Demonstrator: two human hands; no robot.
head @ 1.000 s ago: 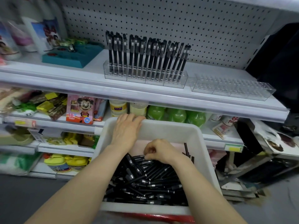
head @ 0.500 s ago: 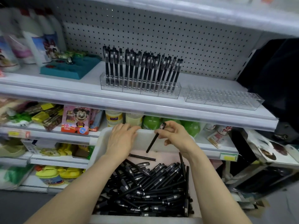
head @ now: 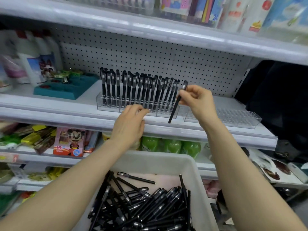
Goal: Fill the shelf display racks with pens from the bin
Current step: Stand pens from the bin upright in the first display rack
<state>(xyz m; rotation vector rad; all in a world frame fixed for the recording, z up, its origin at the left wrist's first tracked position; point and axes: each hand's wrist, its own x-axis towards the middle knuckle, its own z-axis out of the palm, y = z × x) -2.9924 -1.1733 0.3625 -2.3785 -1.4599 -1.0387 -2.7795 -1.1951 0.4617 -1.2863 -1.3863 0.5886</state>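
My right hand [head: 197, 100] pinches a black pen [head: 175, 109] near its cap, held tilted with its tip down, just in front of the right end of a clear rack [head: 113, 107] that holds several upright black pens. My left hand [head: 130, 125] hovers at the shelf's front edge before that rack, fingers loosely curled, holding nothing. A second clear rack [head: 233, 118] stands empty to the right. Below, a white bin [head: 168, 161] holds a heap of black pens [head: 146, 207].
The white shelf lip [head: 66, 118] runs across in front of the racks. A teal tray [head: 66, 88] and bottles stand at the left. Another shelf overhangs above. Green bottles [head: 168, 145] and packets fill the lower shelves.
My right hand lifted the pen from above the bin up to the filled rack's right end. My left hand left the bin's rim and rose to the shelf edge. The view tilted upward.
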